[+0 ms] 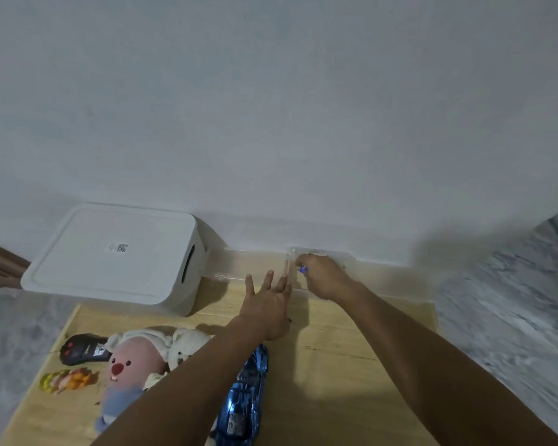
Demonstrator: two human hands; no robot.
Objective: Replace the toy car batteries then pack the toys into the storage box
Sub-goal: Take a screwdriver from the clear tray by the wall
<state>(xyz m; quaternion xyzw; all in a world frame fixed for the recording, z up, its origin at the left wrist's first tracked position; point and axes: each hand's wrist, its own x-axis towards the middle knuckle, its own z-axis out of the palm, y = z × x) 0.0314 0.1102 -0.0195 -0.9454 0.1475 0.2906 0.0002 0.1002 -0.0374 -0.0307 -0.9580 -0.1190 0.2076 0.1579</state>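
Both arms stretch out toward the wall at twelve o'clock. The right hand (324, 278) reaches into a clear plastic case (319, 255) lying open against the base of the wall, its fingers curled around a small battery (302, 269) with a blue end showing; the rest of that grip is turned away, so the fingertips cannot be made out. The left hand (268, 304) is spread flat, fingers straight and fanned, its fingertips at the case's other clear half (255, 262) and holding nothing.

Over at ten o'clock stands the white storage box (116, 255), lid on, a small printed label in the middle of the lid and a slot handle in its side wall. It sits at the far edge of the wooden surface (351, 365), right beside the clear case.

Near the person, at six o'clock, the shiny blue toy car (244, 397) lies lengthwise on the surface, partly under the left forearm. At eight o'clock is a pink plush with a red nose (131, 368), touching a white plush (184, 344) behind it. Farther left lie a black remote controller (84, 349) and, just below it, a small yellow and orange toy (66, 379), too blurred to identify.
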